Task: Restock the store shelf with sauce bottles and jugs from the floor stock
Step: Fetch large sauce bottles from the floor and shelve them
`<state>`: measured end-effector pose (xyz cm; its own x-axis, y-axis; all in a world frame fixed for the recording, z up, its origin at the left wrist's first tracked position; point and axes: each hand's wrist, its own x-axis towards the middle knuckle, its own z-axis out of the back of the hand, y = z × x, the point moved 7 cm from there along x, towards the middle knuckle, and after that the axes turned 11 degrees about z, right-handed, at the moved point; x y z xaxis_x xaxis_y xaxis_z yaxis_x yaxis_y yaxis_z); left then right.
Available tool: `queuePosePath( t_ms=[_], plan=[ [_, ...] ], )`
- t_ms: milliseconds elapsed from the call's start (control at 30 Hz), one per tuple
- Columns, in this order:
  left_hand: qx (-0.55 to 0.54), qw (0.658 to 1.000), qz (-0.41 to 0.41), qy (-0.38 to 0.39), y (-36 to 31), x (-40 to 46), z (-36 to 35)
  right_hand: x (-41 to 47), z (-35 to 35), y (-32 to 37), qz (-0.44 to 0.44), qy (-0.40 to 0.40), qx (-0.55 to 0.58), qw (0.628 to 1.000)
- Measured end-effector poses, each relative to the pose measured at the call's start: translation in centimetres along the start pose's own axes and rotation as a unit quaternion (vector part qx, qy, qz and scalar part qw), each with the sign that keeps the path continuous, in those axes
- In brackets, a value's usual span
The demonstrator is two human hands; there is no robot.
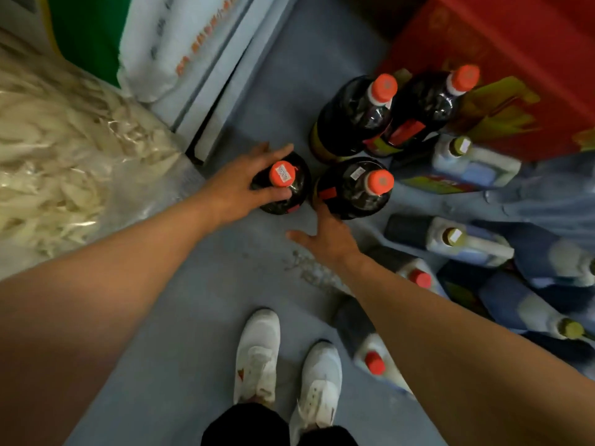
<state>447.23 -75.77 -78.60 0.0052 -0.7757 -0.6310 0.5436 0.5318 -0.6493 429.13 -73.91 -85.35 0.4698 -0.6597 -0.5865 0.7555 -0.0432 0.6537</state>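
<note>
1. Four dark sauce bottles with orange caps stand upright in a cluster on the grey floor [199, 317] at centre frame; the shelf to be restocked is not in view.
2. Left hand [238, 185] wraps the shoulder of the nearest bottle [283, 188], fingers curled round its far side and thumb on the near side just below the cap; the bottle seems to sit on the floor, not yet lifted.
3. Right hand [325, 236] is spread wide with straight fingers, its fingertips touching or just beside the base of the second bottle [354, 188]; I cannot tell whether it has any grip.
4. White jugs [450, 239] lie tilted in a loose heap at right, against a red carton [499, 43]; a bag of pale dried strips [64, 156] fills the left edge.
5. Risk: the bottles stand nearly touching, so a sideways pull on the held one could knock its neighbour over.
6. Risk: a one-handed grip on a smooth, rounded shoulder may slip once the full weight hangs from it.
7. Risk: the white shoes [286, 365] stand close to a jug [370, 349], so stepping back could kick it.
</note>
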Motion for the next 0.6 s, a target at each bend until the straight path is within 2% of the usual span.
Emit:
queuePosePath(
  t_ms=[167,400,600],
  plan=[
    [-0.001,1.000,-0.026,0.007,-0.4,0.9,-0.2,2.5,-1.2,-0.3,0.007,-0.020,0.052,0.998],
    [-0.024,0.994,-0.093,-0.054,-1.8,0.8,-0.1,3.1,-2.2,-0.9,-0.005,-0.060,0.118,0.991],
    [-0.031,0.990,-0.058,-0.123,-1.9,-1.8,-0.8,2.3,-2.6,-0.8,-0.013,-0.102,0.097,0.990]
  ],
)
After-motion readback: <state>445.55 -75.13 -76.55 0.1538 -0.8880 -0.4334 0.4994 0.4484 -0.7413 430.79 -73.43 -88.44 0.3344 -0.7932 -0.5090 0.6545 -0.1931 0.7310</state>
